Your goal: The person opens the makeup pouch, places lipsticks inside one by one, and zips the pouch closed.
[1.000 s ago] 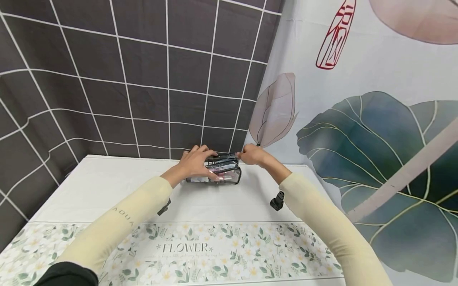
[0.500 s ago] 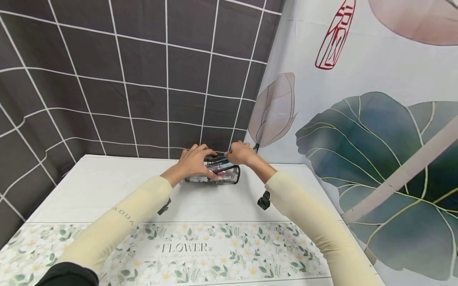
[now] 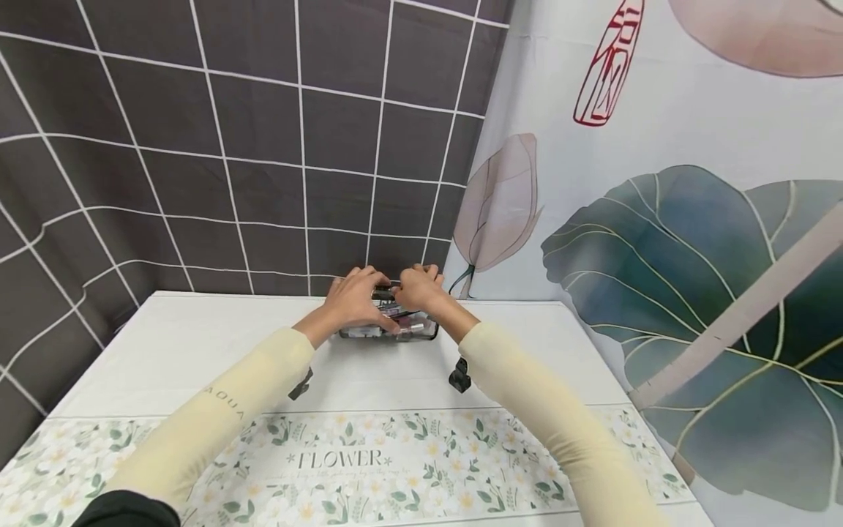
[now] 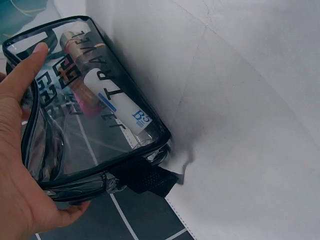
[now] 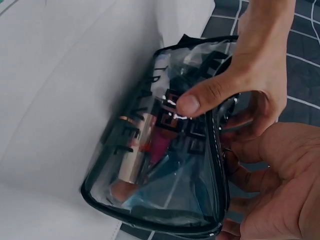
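A clear toiletry bag (image 3: 424, 329) with black trim and "TRAVEL" lettering sits at the table's back edge. Through its side show a white tube (image 4: 117, 97) marked B5, a gold-and-brown cylinder (image 5: 134, 160) and something pink (image 5: 160, 147). My left hand (image 3: 356, 300) grips the bag from the left, thumb on the clear front and fingers over the far side. At the zippered top edge, my right hand (image 3: 419, 288) pinches with curled fingers, close beside the left fingers. The zipper pull itself is hidden. A black fabric tab (image 4: 145, 177) sticks out from one end.
The white tabletop (image 3: 224, 344) carries a floral printed band (image 3: 369, 476) along its front. A dark gridded cloth (image 3: 250, 183) rises right behind the bag. To the right hangs a pale leaf-print curtain (image 3: 658, 293).
My right hand has slid left along the bag's top edge, from its right end to near the left hand. The left hand and the bag have stayed about in place.
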A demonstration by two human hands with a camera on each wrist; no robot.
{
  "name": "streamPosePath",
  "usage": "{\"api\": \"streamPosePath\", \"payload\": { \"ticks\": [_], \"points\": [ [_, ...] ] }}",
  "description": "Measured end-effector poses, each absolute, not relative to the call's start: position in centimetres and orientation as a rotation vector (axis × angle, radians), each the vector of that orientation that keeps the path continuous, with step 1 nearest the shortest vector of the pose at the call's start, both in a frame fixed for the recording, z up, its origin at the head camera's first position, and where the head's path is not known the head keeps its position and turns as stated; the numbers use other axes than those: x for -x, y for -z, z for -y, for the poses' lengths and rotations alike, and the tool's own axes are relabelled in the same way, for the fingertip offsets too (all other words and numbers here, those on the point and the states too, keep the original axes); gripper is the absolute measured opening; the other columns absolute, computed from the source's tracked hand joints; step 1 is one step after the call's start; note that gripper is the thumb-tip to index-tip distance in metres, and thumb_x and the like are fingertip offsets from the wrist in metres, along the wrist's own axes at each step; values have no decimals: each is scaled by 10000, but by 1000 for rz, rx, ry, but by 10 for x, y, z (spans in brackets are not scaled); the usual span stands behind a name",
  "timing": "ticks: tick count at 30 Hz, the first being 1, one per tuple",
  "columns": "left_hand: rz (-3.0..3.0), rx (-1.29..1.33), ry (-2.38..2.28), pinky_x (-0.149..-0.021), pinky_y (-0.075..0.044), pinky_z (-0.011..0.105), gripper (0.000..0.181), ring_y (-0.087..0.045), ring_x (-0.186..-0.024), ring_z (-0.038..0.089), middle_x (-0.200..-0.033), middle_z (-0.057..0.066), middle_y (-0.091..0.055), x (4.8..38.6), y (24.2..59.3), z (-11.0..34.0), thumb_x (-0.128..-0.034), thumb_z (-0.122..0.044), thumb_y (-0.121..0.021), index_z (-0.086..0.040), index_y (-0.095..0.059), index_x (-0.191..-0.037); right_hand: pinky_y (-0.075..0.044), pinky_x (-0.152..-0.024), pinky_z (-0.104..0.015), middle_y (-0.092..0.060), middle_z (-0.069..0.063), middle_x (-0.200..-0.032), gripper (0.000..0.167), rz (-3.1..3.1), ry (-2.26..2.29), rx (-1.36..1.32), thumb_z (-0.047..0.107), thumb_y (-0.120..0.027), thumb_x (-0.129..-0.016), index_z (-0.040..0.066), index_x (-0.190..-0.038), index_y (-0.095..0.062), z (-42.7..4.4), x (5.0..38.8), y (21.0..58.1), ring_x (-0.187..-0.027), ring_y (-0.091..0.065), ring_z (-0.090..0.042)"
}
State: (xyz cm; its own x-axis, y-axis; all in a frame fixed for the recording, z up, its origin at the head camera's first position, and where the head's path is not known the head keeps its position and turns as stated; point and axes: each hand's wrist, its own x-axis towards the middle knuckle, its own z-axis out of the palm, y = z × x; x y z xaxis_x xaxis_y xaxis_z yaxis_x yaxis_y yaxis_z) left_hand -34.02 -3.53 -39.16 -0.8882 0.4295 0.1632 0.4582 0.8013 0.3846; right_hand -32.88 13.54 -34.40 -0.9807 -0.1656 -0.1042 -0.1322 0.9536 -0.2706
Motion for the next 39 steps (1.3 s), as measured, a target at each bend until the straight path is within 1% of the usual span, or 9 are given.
{"api": "streamPosePath", "payload": {
  "ticks": [6,9,13,16,19,23,29,35,39],
  "points": [
    [2902,727,713,-1134,-468,666,1047,-590,-1304,348,-1434,84,-666,341,393,37,-667,-688,-1022,-134,-643,-1471,-229,-1316,-665,-641,-220,-1512,485,-3021,535,273,290,-601,-1169,96,-725,-627,-136,326,352,-1593,-300,-493],
    [2867,758,719,-1088,-480,668,1007,-590,-1223,334,-1373,64,-665,345,396,38,-651,-791,-979,-158,-653,-1364,-228,-1319,-686,-719,-187,-1394,545,-3096,606,335,307,-626,-1155,95,-653,-612,-144,320,352,-1590,-347,-467],
    [2862,781,708,-1092,-465,670,827,-580,-1216,372,-1359,85,-645,344,391,41,-796,-836,-848,-169,-670,-1251,-290,-1284,-690,-720,-196,-1435,390,-3175,716,433,269,-605,-1157,26,-897,-766,-159,315,349,-1565,-400,-470],
    [2880,764,698,-1170,-428,703,585,-574,-1281,436,-1436,131,-628,339,380,40,-1001,-702,-710,-139,-720,-1160,-377,-1257,-687,-674,-226,-1529,286,-3226,754,514,201,-596,-1149,6,-1175,-803,-173,310,351,-1515,-488,-491],
    [2903,730,689,-1274,-341,756,482,-555,-1365,465,-1512,145,-604,339,374,37,-1109,-553,-601,-112,-791,-1064,-463,-1248,-665,-636,-259,-1580,298,-3247,682,660,155,-621,-1131,2,-1332,-781,-186,305,359,-1477,-571,-490],
    [2998,669,738,-1335,-190,815,447,-496,-1477,472,-1576,140,-583,338,366,29,-1096,-453,-622,-79,-839,-984,-431,-1309,-635,-562,-288,-1667,395,-3204,535,835,154,-603,-1149,-4,-1497,-701,-195,297,373,-1573,-521,-496],
    [3083,554,833,-1352,-105,800,372,-455,-1497,473,-1569,134,-602,336,363,18,-1051,-349,-663,-68,-810,-857,-245,-1418,-582,-410,-263,-1783,493,-3129,526,777,180,-461,-1198,13,-1654,-548,-193,295,387,-1725,-287,-455],
    [3023,506,946,-1303,-170,782,394,-497,-1373,476,-1512,134,-644,341,366,15,-1013,-244,-654,-63,-751,-676,-148,-1442,-580,-245,-248,-1856,561,-3094,518,710,214,-347,-1198,38,-1722,-442,-189,297,394,-1772,-93,-451],
    [3002,492,1010,-1245,-219,763,382,-423,-1458,489,-1609,135,-562,343,365,16,-1025,-272,-627,-91,-712,-699,-129,-1444,-580,-166,-243,-1878,588,-3060,528,668,230,-322,-1196,37,-1749,-381,-187,295,393,-1780,-15,-441]
  ]
}}
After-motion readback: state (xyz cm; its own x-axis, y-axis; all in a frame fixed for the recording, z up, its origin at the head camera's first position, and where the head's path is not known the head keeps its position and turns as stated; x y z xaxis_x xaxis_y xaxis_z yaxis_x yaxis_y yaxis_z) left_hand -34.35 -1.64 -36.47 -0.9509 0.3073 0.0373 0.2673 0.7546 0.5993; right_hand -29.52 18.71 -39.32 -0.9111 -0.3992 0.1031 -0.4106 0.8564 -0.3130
